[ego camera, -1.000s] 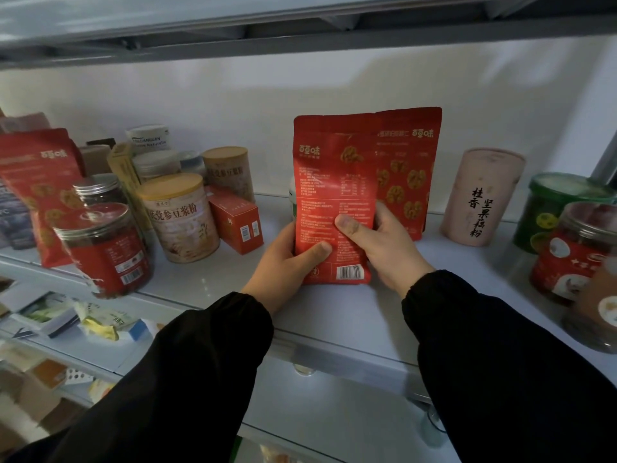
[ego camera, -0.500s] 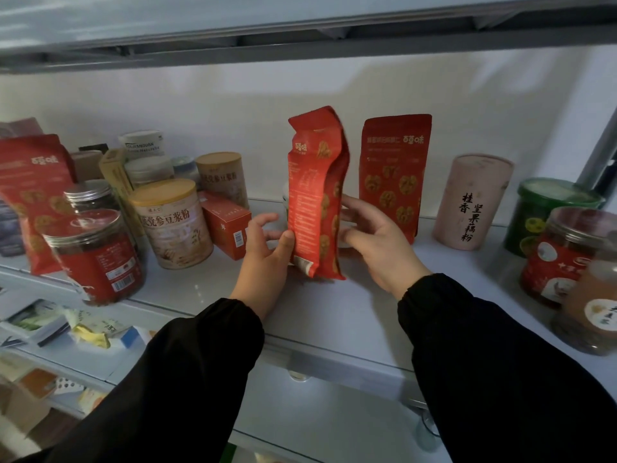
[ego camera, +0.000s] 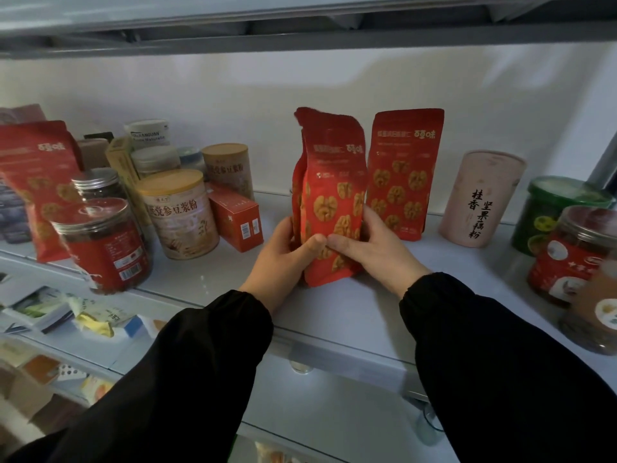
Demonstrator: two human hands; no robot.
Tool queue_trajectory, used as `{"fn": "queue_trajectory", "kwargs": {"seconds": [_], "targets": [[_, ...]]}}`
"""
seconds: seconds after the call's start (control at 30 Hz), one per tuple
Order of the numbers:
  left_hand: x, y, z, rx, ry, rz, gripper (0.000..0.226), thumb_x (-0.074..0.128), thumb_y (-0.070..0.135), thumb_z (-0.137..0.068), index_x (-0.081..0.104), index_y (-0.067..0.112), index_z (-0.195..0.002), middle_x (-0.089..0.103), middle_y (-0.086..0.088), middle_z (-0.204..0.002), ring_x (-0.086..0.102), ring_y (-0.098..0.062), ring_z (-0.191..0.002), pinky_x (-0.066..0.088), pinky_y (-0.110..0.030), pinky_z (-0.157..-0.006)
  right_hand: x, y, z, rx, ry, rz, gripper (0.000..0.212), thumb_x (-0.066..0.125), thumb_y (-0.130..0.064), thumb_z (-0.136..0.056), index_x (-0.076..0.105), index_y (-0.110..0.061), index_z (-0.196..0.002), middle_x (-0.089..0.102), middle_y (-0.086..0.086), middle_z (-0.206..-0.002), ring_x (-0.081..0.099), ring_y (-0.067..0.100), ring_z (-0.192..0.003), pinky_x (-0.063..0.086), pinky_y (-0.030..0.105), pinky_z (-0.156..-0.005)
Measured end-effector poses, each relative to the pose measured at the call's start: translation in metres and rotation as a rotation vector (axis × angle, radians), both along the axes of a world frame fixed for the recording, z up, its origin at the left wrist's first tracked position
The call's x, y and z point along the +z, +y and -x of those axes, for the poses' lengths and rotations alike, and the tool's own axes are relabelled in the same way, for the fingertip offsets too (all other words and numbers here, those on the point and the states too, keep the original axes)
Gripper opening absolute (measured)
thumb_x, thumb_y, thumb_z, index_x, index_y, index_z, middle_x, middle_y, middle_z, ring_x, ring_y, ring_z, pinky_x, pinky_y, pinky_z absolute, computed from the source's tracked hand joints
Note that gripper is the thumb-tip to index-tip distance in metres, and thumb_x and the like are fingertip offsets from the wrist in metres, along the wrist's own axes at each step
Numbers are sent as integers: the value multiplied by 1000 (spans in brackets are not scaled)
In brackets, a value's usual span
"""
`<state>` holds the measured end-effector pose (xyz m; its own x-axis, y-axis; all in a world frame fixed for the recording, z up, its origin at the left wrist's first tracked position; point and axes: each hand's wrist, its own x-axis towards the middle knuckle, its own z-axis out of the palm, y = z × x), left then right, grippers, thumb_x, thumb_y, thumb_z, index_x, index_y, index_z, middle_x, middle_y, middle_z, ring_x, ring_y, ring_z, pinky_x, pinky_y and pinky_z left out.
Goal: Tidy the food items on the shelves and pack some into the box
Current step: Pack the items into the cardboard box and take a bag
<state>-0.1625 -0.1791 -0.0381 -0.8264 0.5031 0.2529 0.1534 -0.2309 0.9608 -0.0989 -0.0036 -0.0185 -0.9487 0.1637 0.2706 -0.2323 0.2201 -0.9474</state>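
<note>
A red walnut pouch (ego camera: 329, 208) is grasped upright on the shelf (ego camera: 350, 315) by left hand (ego camera: 283, 259) and right hand (ego camera: 374, 252); if released off-balance, toppling onto the neighbouring pouch (ego camera: 405, 175) is likely.

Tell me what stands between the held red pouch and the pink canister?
Another red walnut pouch, standing upright; the head view shows it.

**Shelf: contents, left to right**

White shelf (ego camera: 350, 315). Left end: left pouch (ego camera: 36, 182), red-label jar (ego camera: 103, 245) at the front edge, tin (ego camera: 178, 215) behind it, red box (ego camera: 235, 217) just beside the tin. Centre: front pouch (ego camera: 329, 202) upright; rear pouch (ego camera: 404, 175) just behind and right, at the wall (ego camera: 267, 95). Right: pink tube (ego camera: 480, 198), green jar (ego camera: 554, 212), then red jar (ego camera: 574, 262) and brown jar (ego camera: 597, 322) nearer the front edge.
</note>
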Motion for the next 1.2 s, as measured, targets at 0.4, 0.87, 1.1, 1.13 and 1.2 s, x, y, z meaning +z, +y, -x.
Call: {"fn": "queue_trajectory", "kwargs": {"seconds": [0.4,0.87,1.1,1.13,1.2], "targets": [[11,-7,-10,145,20,32,20,55,30,-108,65,31,-125,77,12,-113,74,-10,-105,60,-30,-88,-4,-1,-3,-15,12,-46,55,75,-57,-82,59,-48,-134,67,-12,-134,62,12,-127,50,46,-111],[15,-184,-58,409,-16,46,45,74,51,-87,64,39,-129,70,-3,-128,71,-25,-115,58,-50,-98,18,-146,-5,406,-56,67,38,72,-37,-92,59,-49,-125,74,-21,-114,73,7,-104,63,32,-74],[7,-299,-75,598,-41,21,40,74,47,-86,67,36,-124,71,-5,-128,70,-30,-117,56,-55,-99,5,-270,23,570,-69,46,34,73,-42,-89,64,-57,-118,72,-14,-124,71,12,-113,62,41,-90],[4,-317,-76,628,-45,21,45,74,49,-85,65,34,-127,70,-6,-130,69,-31,-118,56,-56,-99,2,-288,30,594,-76,42,34,73,-44,-87,64,-60,-115,72,-13,-124,71,12,-112,62,40,-89],[-4,-354,-77,686,-58,29,54,74,51,-85,61,32,-134,69,-7,-132,68,-31,-119,56,-58,-98,-4,-329,41,646,-98,25,33,74,-44,-87,63,-61,-114,72,-13,-122,72,10,-108,63,33,-82]]}}
